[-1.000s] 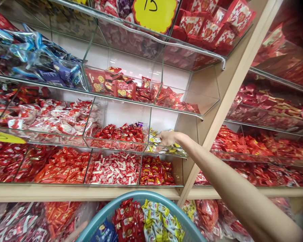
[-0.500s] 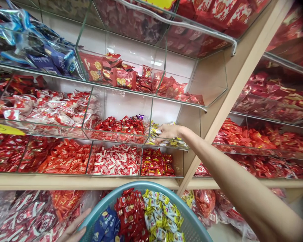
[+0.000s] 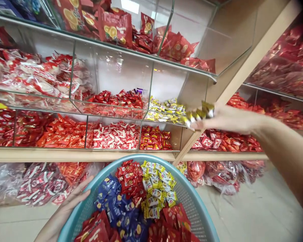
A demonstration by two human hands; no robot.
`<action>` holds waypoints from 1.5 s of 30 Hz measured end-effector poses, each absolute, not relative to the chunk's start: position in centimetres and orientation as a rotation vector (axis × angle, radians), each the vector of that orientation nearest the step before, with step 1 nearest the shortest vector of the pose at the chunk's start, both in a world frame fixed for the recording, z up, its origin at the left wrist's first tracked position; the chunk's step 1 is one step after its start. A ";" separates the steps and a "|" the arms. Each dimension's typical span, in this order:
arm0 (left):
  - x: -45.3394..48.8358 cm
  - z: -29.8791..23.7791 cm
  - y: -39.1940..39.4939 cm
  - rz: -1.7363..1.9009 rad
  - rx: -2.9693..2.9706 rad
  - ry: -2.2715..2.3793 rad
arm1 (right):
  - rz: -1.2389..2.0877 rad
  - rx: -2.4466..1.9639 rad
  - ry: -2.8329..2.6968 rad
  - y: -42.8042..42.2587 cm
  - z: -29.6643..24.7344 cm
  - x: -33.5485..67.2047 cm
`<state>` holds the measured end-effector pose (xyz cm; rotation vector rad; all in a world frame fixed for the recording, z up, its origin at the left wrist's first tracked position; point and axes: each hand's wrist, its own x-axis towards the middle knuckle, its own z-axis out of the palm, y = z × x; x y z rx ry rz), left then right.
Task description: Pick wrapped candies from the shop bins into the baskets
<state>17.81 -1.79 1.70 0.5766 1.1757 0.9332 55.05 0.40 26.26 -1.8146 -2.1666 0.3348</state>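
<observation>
My right hand [image 3: 226, 119] is closed round a handful of yellow-and-white wrapped candies [image 3: 200, 113], smeared by motion, in front of the wooden shelf upright. Left of it, more yellow-and-white candies [image 3: 166, 108] lie in a clear compartment. My left hand [image 3: 72, 205] grips the left rim of a teal plastic basket [image 3: 203, 205]. Inside the basket are small red packets [image 3: 131, 179], blue packets [image 3: 123, 215], yellow-and-white candies [image 3: 158, 185] and larger red packets [image 3: 173, 223] near the bottom.
Glass-fronted shelves hold red-and-white candies [image 3: 116, 136], orange-red packets [image 3: 68, 132] and red packets with orange pictures [image 3: 116, 28]. A slanting wooden upright [image 3: 238, 85] divides the shelf units. Below, filled plastic bags [image 3: 221, 173] rest near the tiled floor [image 3: 244, 215].
My right hand has come out of the compartment and moved right, with candies in it. The view has tilted down, showing more of the basket and floor. My left hand stays at the rim.
</observation>
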 end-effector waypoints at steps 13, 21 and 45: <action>17.7 1.8 -2.3 0.900 0.664 1.219 | 0.876 -1.855 -2.469 -4.7 9.4 51.2; 17.8 1.9 -1.7 0.886 0.649 1.200 | 0.418 -1.852 -2.765 -5.4 7.2 47.5; 17.6 1.7 -1.9 0.894 0.650 1.165 | 0.678 -1.951 -2.443 -1.5 8.8 48.9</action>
